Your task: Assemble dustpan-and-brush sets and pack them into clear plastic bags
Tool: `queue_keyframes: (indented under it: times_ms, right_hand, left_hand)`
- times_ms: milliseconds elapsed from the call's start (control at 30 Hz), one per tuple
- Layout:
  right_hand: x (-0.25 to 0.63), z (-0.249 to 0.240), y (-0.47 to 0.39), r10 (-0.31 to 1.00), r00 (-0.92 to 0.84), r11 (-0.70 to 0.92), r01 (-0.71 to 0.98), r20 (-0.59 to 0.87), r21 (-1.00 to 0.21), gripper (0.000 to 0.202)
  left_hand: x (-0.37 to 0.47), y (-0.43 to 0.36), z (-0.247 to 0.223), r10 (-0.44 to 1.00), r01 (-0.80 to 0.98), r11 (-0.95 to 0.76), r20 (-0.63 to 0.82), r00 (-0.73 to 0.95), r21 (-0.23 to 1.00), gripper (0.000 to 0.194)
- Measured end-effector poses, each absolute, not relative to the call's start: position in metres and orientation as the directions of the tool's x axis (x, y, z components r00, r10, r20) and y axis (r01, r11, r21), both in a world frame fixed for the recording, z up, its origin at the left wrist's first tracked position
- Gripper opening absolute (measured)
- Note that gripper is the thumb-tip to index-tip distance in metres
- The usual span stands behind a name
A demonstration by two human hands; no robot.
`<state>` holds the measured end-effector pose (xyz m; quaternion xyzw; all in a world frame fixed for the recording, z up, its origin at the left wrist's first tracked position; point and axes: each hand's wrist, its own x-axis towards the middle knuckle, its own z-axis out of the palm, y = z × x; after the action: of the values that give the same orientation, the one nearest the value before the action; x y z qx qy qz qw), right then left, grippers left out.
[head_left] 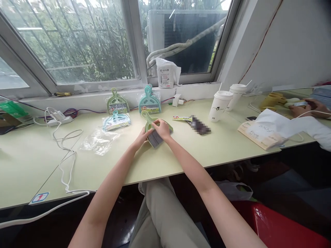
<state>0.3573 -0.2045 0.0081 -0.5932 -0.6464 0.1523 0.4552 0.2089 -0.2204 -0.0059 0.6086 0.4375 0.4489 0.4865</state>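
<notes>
**Both hands on the green dustpan set at mid-table**

Here we are at the pale green table (181, 162), and both hands are down on the same thing: a small green dustpan (151, 124) with a grey-bristled brush (155, 138) lying in it, flat on the tabletop right in front of the person. The left hand (143, 135) is at the set's left edge, fingers together and curled against the side, touching it. The right hand (162, 128) sits on top, fingers bent and pressing down over the brush, covering the middle of the pan. The pan's handle pokes out beyond the hands, pointing away toward the window.

Just left of the left hand, an empty clear plastic bag (98, 140) lies crumpled on the table. Beyond the hands, a packaged teal set (116, 121) lies flat, with a green one (117, 102) and another teal one (149, 100) propped against the sill. To the right stand two white paper cups (219, 105), well apart from the hands. At far right, another person's hands (303, 107) hold a small object.
</notes>
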Motion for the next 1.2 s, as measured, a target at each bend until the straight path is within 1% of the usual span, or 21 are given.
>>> queue_keyframes:
  times_ms: [33, 67, 133, 200, 233, 267, 333, 400, 567, 600, 733, 800, 867, 900, 933, 1000, 1067, 1100, 1133, 1167, 1200]
  right_hand:
    - [0.360, 0.008, -0.201, 0.901, 0.117, 0.265, 0.613, 0.418, -0.744, 0.026]
    - [0.366, 0.007, -0.197, 0.890, 0.137, 0.266, 0.617, 0.434, -0.741, 0.030]
    - [0.386, 0.003, -0.188, 0.844, 0.229, 0.214, 0.685, 0.485, -0.696, 0.035]
    - [0.413, -0.004, -0.179, 0.808, 0.280, 0.112, 0.791, 0.519, -0.601, 0.040]
    - [0.425, -0.008, -0.175, 0.826, 0.277, 0.050, 0.832, 0.491, -0.553, 0.046]
    - [0.437, -0.013, -0.171, 0.865, 0.263, -0.005, 0.856, 0.428, -0.517, 0.051]
    - [0.450, -0.021, -0.166, 0.934, 0.233, -0.078, 0.872, 0.269, -0.484, 0.050]
    - [0.449, -0.026, -0.164, 0.969, 0.161, -0.054, 0.879, 0.187, -0.475, 0.044]
    - [0.413, -0.023, -0.173, 0.961, -0.156, 0.244, 0.862, 0.227, -0.443, 0.026]
    - [0.407, -0.023, -0.176, 0.958, -0.177, 0.263, 0.859, 0.227, -0.439, 0.027]
    - [0.400, -0.024, -0.181, 0.977, -0.159, 0.205, 0.877, 0.140, -0.434, 0.050]
    - [0.403, -0.025, -0.181, 0.980, -0.138, 0.186, 0.885, 0.142, -0.427, 0.045]
    - [0.407, -0.023, -0.179, 0.980, -0.064, 0.142, 0.886, 0.187, -0.442, 0.035]
    - [0.409, -0.021, -0.177, 0.978, 0.002, 0.100, 0.871, 0.208, -0.480, 0.033]
    - [0.410, -0.019, -0.176, 0.972, 0.081, 0.052, 0.839, 0.219, -0.542, 0.034]
    - [0.411, -0.012, -0.175, 0.942, 0.234, 0.001, 0.716, 0.242, -0.698, 0.044]
    - [0.406, -0.006, -0.177, 0.907, 0.290, 0.076, 0.600, 0.305, -0.797, 0.053]
    - [0.402, -0.004, -0.179, 0.902, 0.252, 0.150, 0.579, 0.351, -0.801, 0.055]
    - [0.396, -0.002, -0.182, 0.905, 0.167, 0.229, 0.585, 0.392, -0.778, 0.055]
    - [0.389, -0.002, -0.187, 0.911, 0.047, 0.300, 0.609, 0.411, -0.734, 0.055]
    - [0.381, -0.003, -0.192, 0.915, -0.089, 0.355, 0.643, 0.395, -0.679, 0.056]
  left_hand:
    - [0.209, -0.221, -0.007, 0.962, 0.038, -0.087, 0.074, 0.264, 0.996, 0.067]
    - [0.208, -0.221, -0.008, 0.961, 0.003, -0.049, 0.047, 0.273, 0.999, 0.070]
    - [0.201, -0.218, -0.009, 0.977, -0.031, -0.006, 0.013, 0.211, 0.999, 0.069]
    - [0.192, -0.212, -0.010, 0.992, -0.052, 0.022, -0.016, 0.123, 0.998, 0.060]
    - [0.187, -0.209, -0.010, 0.997, -0.069, 0.035, -0.029, 0.076, 0.997, 0.056]
    - [0.183, -0.206, -0.009, 0.999, -0.091, 0.043, -0.041, 0.029, 0.995, 0.052]
    - [0.177, -0.202, -0.008, 0.996, -0.133, 0.057, -0.065, -0.053, 0.989, 0.046]
    - [0.173, -0.198, -0.007, 0.991, -0.164, 0.054, -0.074, -0.115, 0.985, 0.041]
    - [0.165, -0.192, -0.008, 0.964, -0.178, 0.046, -0.091, -0.251, 0.983, 0.035]
    - [0.163, -0.192, -0.009, 0.955, -0.176, 0.054, -0.102, -0.277, 0.983, 0.034]
    - [0.161, -0.192, -0.008, 0.936, -0.192, 0.073, -0.134, -0.326, 0.979, 0.034]
    - [0.161, -0.193, -0.007, 0.935, -0.198, 0.078, -0.141, -0.325, 0.977, 0.033]
    - [0.163, -0.193, -0.007, 0.937, -0.199, 0.092, -0.152, -0.316, 0.976, 0.032]
    - [0.164, -0.194, -0.007, 0.938, -0.201, 0.100, -0.159, -0.307, 0.974, 0.031]
    - [0.166, -0.194, -0.008, 0.942, -0.206, 0.107, -0.166, -0.291, 0.973, 0.031]
    - [0.170, -0.194, -0.010, 0.953, -0.221, 0.122, -0.176, -0.246, 0.968, 0.030]
    - [0.176, -0.196, -0.012, 0.966, -0.234, 0.130, -0.177, -0.190, 0.964, 0.029]
    - [0.178, -0.197, -0.012, 0.972, -0.238, 0.130, -0.172, -0.162, 0.963, 0.029]
    - [0.181, -0.198, -0.013, 0.978, -0.240, 0.126, -0.161, -0.135, 0.963, 0.030]
    - [0.183, -0.199, -0.012, 0.984, -0.244, 0.114, -0.144, -0.108, 0.963, 0.033]
    - [0.184, -0.201, -0.011, 0.990, -0.249, 0.096, -0.119, -0.078, 0.964, 0.037]
